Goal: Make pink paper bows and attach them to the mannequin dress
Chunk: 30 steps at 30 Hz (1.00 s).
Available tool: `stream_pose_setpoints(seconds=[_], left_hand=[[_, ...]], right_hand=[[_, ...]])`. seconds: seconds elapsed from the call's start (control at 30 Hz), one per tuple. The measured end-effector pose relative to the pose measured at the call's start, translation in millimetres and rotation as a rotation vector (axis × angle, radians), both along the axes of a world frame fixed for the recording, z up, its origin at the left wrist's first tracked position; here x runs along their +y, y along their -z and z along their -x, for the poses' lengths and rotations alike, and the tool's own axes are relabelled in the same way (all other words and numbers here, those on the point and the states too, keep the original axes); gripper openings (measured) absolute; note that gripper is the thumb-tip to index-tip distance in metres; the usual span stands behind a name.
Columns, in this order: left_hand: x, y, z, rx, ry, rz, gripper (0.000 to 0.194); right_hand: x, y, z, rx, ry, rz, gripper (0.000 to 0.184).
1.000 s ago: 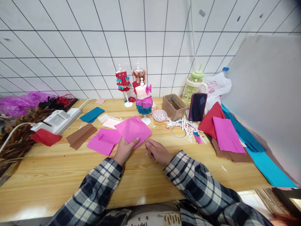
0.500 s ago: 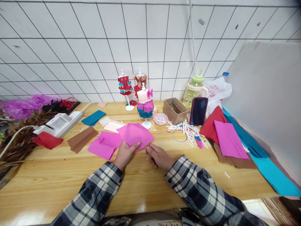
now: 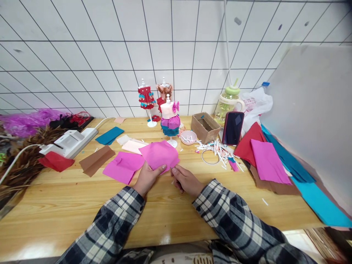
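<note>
My left hand (image 3: 146, 179) is closed on a sheet of pink crepe paper (image 3: 159, 154), its thumb lying on the front edge. My right hand (image 3: 187, 179) is pinched at that sheet's right lower edge. What sits between its fingertips is too small to make out, though a tiny whitish bit shows below them. Flat on the table to the left lies a second pink sheet (image 3: 122, 168). Behind the held paper stands a small white dress form (image 3: 170, 115) in a pale top, pink and teal skirt and pink bow.
Two more dressed forms, one red (image 3: 146, 98), stand at the wall. A pink bowl (image 3: 188, 137), cardboard box (image 3: 205, 128), phone (image 3: 232, 128) and heap of white paper strips (image 3: 217, 148) are right of centre. Coloured paper sheets (image 3: 271, 161) lie far right, a power strip (image 3: 68, 145) left.
The held pink sheet has curved, its right corner drawn in toward my right hand. Both hands stay in nearly the same place, and the view has shifted slightly.
</note>
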<state>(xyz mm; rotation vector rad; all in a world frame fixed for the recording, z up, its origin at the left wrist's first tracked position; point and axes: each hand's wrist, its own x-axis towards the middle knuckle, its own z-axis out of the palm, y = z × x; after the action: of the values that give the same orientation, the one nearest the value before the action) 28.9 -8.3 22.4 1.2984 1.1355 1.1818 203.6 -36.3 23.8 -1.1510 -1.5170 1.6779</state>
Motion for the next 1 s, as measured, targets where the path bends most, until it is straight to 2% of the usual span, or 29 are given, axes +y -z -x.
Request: stream_pose_setpoints(seconds=[0.33, 0.6, 0.8, 1.0], left_hand=[[-3.1, -0.6, -4.5, -0.005, -0.021, -0.006, 0.057], [-2.8, -1.0, -3.0, 0.012, -0.024, -0.012, 0.055], [-4.1, -3.2, -4.1, 0.024, -0.024, -0.013, 0.056], [-5.1, -4.7, -4.7, 0.003, -0.01, 0.007, 0.06]], right_hand=[[-2.5, 0.5, 4.9, 0.002, 0.035, -0.061, 0.038], [-2.5, 3.2, 6.6, 0.022, 0.069, -0.028, 0.037], [-3.1, -0.4, 7.0, 0.029, 0.058, -0.006, 0.028], [-3.5, -0.5, 6.6, 0.011, 0.056, -0.008, 0.029]])
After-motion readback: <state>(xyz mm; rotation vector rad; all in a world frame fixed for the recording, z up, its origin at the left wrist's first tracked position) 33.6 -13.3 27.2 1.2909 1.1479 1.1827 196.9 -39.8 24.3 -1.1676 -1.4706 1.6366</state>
